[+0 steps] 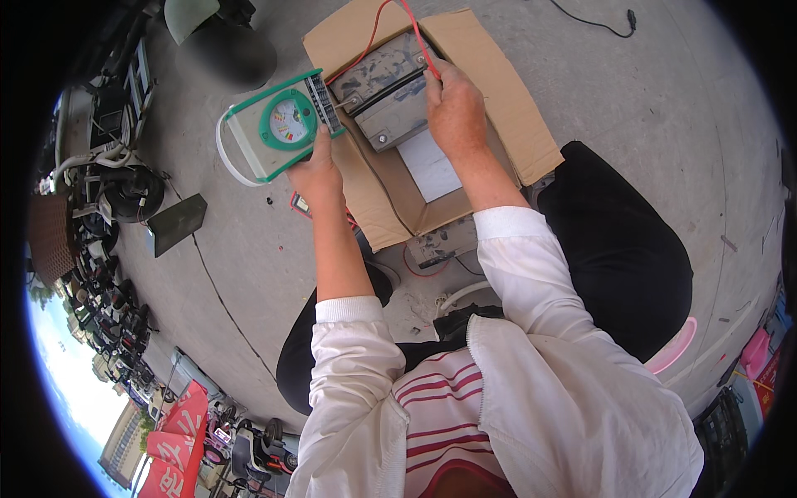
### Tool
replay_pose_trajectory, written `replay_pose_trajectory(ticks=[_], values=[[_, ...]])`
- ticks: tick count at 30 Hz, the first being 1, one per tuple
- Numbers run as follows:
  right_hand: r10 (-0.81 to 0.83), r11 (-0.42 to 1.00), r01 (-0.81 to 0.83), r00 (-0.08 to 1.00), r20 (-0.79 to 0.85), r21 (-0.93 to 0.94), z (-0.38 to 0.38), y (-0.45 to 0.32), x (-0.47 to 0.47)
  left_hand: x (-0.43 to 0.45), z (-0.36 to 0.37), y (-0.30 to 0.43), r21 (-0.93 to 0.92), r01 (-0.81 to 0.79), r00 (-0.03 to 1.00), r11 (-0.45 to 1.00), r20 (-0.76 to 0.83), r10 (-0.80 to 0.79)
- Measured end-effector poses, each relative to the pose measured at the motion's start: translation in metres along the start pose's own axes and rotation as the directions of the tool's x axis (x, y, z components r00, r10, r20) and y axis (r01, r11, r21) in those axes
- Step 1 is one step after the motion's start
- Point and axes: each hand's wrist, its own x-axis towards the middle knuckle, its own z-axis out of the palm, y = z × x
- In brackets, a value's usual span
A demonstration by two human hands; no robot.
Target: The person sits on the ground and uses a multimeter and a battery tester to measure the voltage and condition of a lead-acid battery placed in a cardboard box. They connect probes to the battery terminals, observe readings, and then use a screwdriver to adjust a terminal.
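Note:
My left hand (320, 171) grips a green-and-white analogue battery tester (274, 127) with a round dial and a white carrying strap. A metal prong at its far edge reaches to a terminal of a dusty battery (380, 71); whether they touch is hard to tell. Between the fingers of my right hand (457, 106) is the end of a red test lead (416, 28), held by another terminal of that battery. Beside it, a second grey battery (392, 112) lies in the same open cardboard box (523, 115). White paper (429, 165) covers part of the box floor.
Another dusty battery (445, 241) sits below the box, near my legs. A red-edged meter (301, 203) is partly hidden behind my left forearm. Leftward are a dark panel (177, 225) and parked scooters (112, 180). A black power cable (598, 23) lies on the concrete at top right.

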Motion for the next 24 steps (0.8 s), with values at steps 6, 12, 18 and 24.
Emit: replay_pose_trajectory(ticks=[6,12,18,24], values=[[0.001,1.000,-0.001,1.000,-0.013,0.012,-0.001,0.000,0.000,0.000,0.000,0.000,0.007,0.015,1.000,1.000,0.006,-0.016],[0.011,0.995,-0.008,0.999,-0.036,0.101,0.000,0.005,-0.004,-0.001,-0.006,0.004,-0.022,0.188,0.982,0.982,-0.024,-0.188],[-0.046,0.968,0.056,0.998,-0.048,0.245,-0.018,-0.022,-0.030,-0.011,-0.062,0.017,-0.244,0.416,0.909,0.876,0.093,-0.406],[-0.220,0.911,0.182,0.974,0.063,0.370,-0.050,-0.107,-0.097,-0.052,-0.138,0.086,-0.471,0.397,0.918,0.788,0.194,-0.347]])
